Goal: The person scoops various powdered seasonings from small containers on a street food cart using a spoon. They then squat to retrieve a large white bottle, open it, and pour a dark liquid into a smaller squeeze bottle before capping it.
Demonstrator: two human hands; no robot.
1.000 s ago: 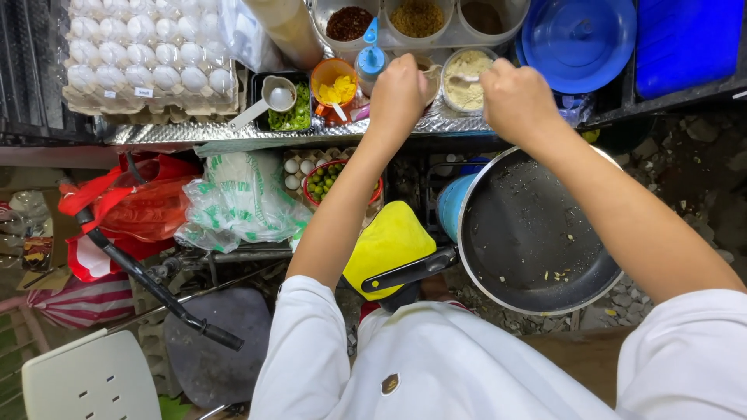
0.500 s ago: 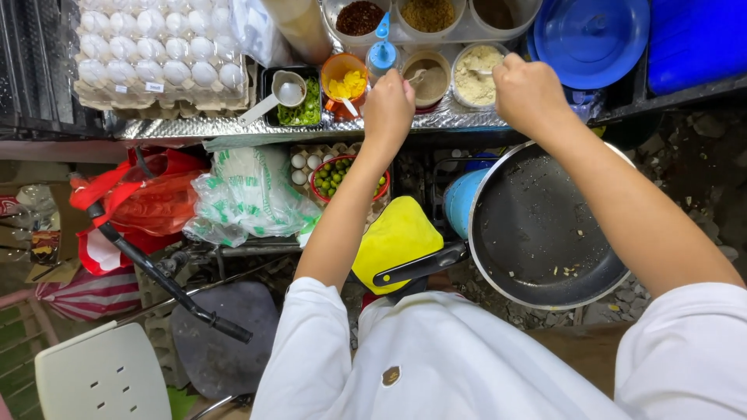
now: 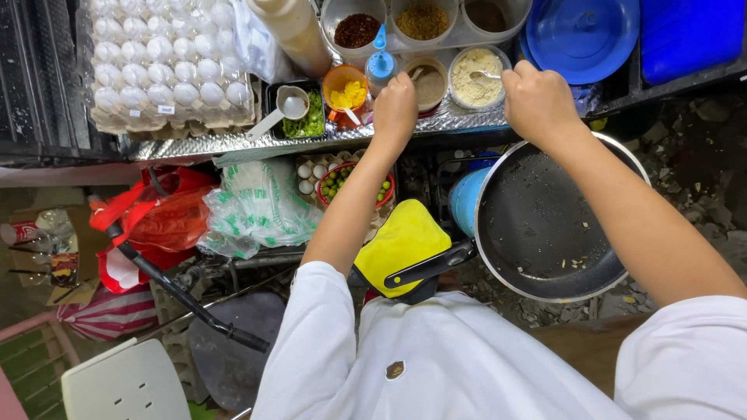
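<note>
The left hand (image 3: 395, 105) is curled into a loose fist at the upper middle of the frame, fingers together, at the near rim of a small bowl of brown powder (image 3: 427, 82); a spoon handle pokes out just past the knuckles, but whether the fingers actually pinch it I cannot tell. The right hand (image 3: 538, 101) is fisted too, fingers closed on the end of a spoon (image 3: 484, 75) that lies in the neighbouring bowl of pale powder (image 3: 475, 76).

Both bowls sit on a foil-covered surface (image 3: 233, 141) running across the top of the frame. To the left of the left hand stand an orange cup of yellow pieces (image 3: 345, 87), a black tub of chopped greens with a metal scoop (image 3: 289, 107) in it, and a big tray of white eggs (image 3: 163, 62) at upper left. Behind the bowls are three clear tubs of spices, cut off by the top edge, and a blue lid (image 3: 582, 35) at upper right.

Below the right forearm sits a dark frying pan (image 3: 545, 225) with a few crumbs; the arm hides part of its rim. Its handle lies over a yellow cloth (image 3: 397, 241). Under the surface, plastic bags (image 3: 249, 206) and a bowl of green fruit (image 3: 342, 183) crowd together, partly covered by the left arm.
</note>
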